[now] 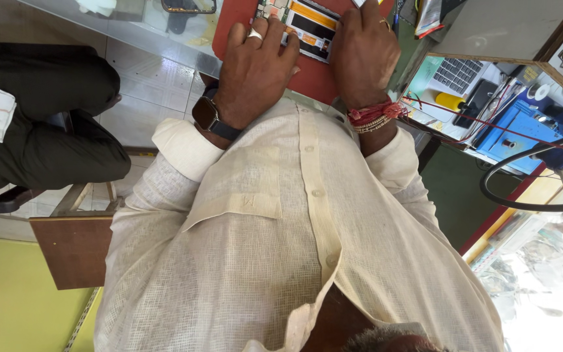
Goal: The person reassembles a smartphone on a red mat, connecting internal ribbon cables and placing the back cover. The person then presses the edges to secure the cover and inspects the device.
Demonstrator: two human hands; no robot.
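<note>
Head view | left hand (pixel 255 72) and right hand (pixel 363 55) lie flat, fingers spread, pinning a small orange-black device (pixel 312 27) on the red mat (pixel 311 81), no real grip | honestly it could skid off the surface edge if either palm shifts | cables (pixel 529 163) nearby might snag a sleeve

Bright, even daylight throughout, overexposed to white glare at the lower right corner. Soft shadows only; sharp focus centrally, with wide-angle stretching toward the edges.
</note>
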